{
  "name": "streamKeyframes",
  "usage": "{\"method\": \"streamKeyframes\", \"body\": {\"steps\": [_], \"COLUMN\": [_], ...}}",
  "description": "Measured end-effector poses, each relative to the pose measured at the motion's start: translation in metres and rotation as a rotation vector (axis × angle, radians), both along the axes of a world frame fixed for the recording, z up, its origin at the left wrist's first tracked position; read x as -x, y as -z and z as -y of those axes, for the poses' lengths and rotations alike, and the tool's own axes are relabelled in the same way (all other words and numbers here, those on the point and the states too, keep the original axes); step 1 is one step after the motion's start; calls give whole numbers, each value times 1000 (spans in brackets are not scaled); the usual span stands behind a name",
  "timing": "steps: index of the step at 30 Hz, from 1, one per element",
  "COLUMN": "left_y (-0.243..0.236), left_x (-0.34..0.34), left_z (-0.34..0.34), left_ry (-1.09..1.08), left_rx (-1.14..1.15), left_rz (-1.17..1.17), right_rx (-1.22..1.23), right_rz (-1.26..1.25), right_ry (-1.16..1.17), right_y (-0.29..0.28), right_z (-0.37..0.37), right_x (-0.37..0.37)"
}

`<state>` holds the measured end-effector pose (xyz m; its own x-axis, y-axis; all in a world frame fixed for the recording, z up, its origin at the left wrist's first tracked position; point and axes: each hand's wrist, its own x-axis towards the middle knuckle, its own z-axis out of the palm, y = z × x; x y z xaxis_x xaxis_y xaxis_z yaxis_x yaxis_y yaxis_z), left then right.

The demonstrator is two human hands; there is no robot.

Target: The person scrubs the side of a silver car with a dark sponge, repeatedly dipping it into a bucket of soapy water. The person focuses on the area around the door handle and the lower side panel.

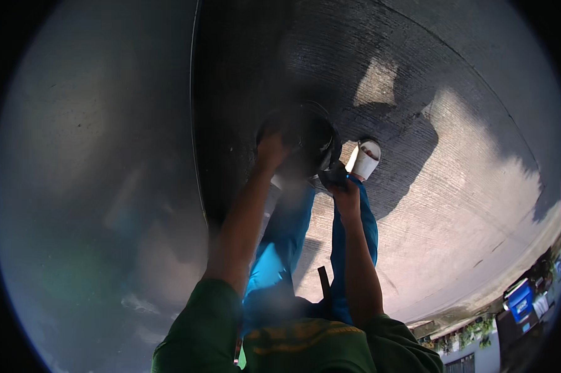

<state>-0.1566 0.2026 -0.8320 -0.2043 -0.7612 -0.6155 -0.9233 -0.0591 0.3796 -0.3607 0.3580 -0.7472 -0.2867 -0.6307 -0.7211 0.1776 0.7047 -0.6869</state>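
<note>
**Both hands down at a dark round object on concrete**

Person bent over, looking straight down. Green sleeves come in from the lower edge, blue trousers [280, 242] between the arms. Both arms reach forward and down to a dark round object [305, 140], maybe a helmet or a bowl-shaped thing, too dark and blurred to tell the kind. It sits just ahead of the feet, in shadow on the concrete ground [454, 205].

Left hand [271, 151] rests on the object's left upper side, fingers seem curled over its rim; reads as gripping it, though blur makes this a judgement. Right hand [345, 193] is at the object's lower right edge, closed around something small and dark, possibly a strap or clip hanging off it; cannot tell exactly what.

Key relation: object lies straight ahead of both hands, roughly centred between them, slightly nearer the left hand. It's round, so no clear long axis. The left hand is on it; the right is just beside its edge.

White shoe [364, 160] just right of the object, close to the right hand. Large grey curved surface [100, 186] fills the left side, blurred. Blue crate [520, 299] and plants far off at lower right.
</note>
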Motion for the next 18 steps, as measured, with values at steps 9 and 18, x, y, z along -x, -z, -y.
{"method": "streamKeyframes", "body": {"steps": [9,18], "left_y": [118,50], "left_x": [-12,-28], "left_z": [-52,-49], "left_ry": [141,-370], "left_rx": [131,137], "left_rz": [135,-193], "right_rx": [-68,23], "right_rz": [6,165], "right_ry": [-295,6], "right_y": [0,13], "right_z": [33,23], "right_x": [24,4]}}
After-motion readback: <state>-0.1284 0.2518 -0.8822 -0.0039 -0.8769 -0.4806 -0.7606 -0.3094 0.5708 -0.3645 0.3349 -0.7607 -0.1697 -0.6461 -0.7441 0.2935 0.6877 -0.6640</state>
